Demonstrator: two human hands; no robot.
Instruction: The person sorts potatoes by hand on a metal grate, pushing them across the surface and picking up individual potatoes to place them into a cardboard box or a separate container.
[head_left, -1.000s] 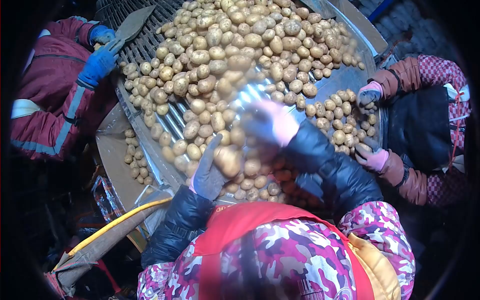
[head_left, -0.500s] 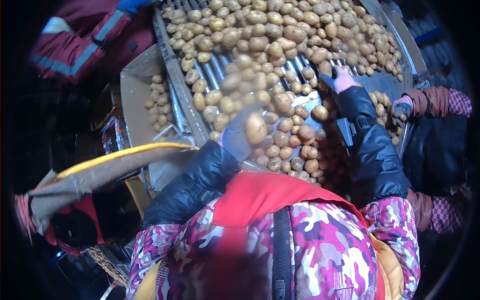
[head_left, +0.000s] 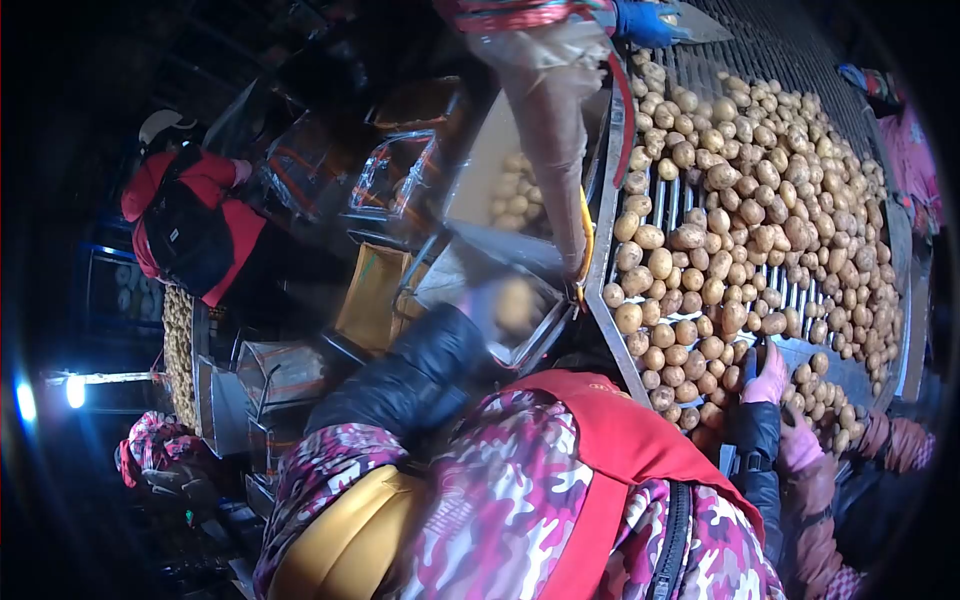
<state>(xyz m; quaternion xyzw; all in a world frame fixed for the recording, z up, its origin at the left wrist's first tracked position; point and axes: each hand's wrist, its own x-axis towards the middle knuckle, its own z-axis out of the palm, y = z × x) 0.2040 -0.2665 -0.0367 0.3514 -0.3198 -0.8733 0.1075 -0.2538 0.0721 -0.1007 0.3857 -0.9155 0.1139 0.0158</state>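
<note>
My left hand [head_left: 484,308], gloved and smeared by motion, is closed around a potato [head_left: 516,305]. It is held out left of the sorting table, over a pale open bin [head_left: 530,348]. On the table's near side, my right hand [head_left: 768,378] wears a pink and blue glove. Its fingers are stretched apart beside the loose potatoes [head_left: 690,375], with nothing seen between them. A black sleeve cover runs up each of my forearms.
Many potatoes cover the roller table [head_left: 608,250]. A co-worker's gloved hand [head_left: 798,440] is close beside my right hand. A blue-gloved hand [head_left: 648,22] reaches in at the top. Boxes [head_left: 368,300] stand left, near a person in red [head_left: 225,220].
My view has swung to the left. My left hand has carried the potato off the table and over the bin. My right hand stays by the potatoes.
</note>
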